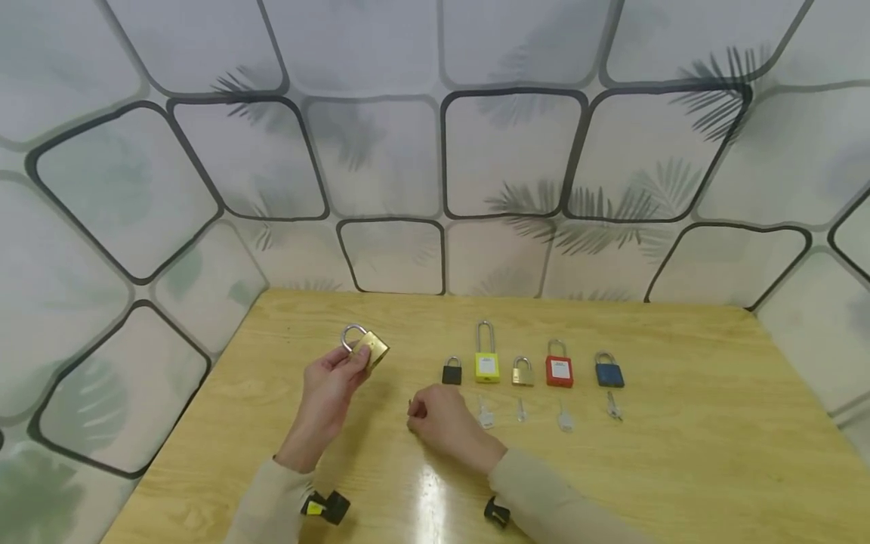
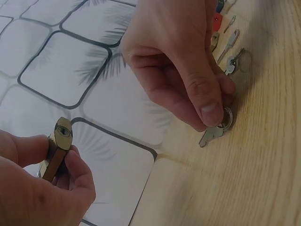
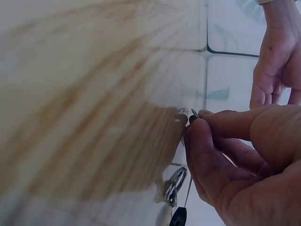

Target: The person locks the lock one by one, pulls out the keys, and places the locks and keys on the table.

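Note:
My left hand (image 1: 325, 400) holds a brass padlock (image 1: 374, 350) up above the left part of the table, thumb on its face. Its shackle is closed, and the keyhole end of the lock body (image 2: 62, 133) shows in the left wrist view. Low over the table, my right hand (image 1: 445, 421) pinches small silver keys (image 2: 211, 135) on a ring (image 2: 228, 118) between thumb and fingers. In the head view those keys are mostly hidden by the hand. The two hands are apart, and the keys do not touch the padlock.
Right of my hands stands a row of padlocks: black (image 1: 451, 375), yellow with a long shackle (image 1: 486, 367), small brass (image 1: 522, 376), red (image 1: 559, 372) and blue (image 1: 609, 375). Several keys (image 1: 566, 419) lie in front. A patterned cloth (image 1: 510, 151) borders the wooden table (image 1: 680, 468).

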A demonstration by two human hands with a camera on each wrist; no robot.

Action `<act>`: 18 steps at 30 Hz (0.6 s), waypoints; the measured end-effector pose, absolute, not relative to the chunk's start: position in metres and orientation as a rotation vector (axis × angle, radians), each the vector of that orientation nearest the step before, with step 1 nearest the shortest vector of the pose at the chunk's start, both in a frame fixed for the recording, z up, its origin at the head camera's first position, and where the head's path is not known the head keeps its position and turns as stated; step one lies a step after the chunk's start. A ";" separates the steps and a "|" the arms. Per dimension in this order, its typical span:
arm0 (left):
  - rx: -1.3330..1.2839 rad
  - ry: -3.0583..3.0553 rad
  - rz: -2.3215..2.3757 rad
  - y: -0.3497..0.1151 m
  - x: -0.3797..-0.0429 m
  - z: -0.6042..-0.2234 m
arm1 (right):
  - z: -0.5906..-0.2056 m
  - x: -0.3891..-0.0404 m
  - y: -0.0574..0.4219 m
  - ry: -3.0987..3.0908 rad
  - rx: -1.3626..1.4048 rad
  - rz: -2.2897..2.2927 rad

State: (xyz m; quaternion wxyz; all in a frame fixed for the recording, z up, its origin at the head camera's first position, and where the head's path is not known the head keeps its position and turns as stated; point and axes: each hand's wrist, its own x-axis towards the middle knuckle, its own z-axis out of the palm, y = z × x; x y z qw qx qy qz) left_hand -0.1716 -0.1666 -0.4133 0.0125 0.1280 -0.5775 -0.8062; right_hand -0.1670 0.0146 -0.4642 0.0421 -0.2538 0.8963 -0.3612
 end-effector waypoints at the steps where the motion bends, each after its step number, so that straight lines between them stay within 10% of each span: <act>1: 0.395 -1.803 -2.514 -0.166 -0.171 -0.413 | -0.464 -0.166 0.013 2.746 -0.775 -1.098; 18: 0.389 -1.978 -2.397 -0.161 -0.175 -0.423 | -0.465 -0.167 0.005 2.782 -0.781 -1.048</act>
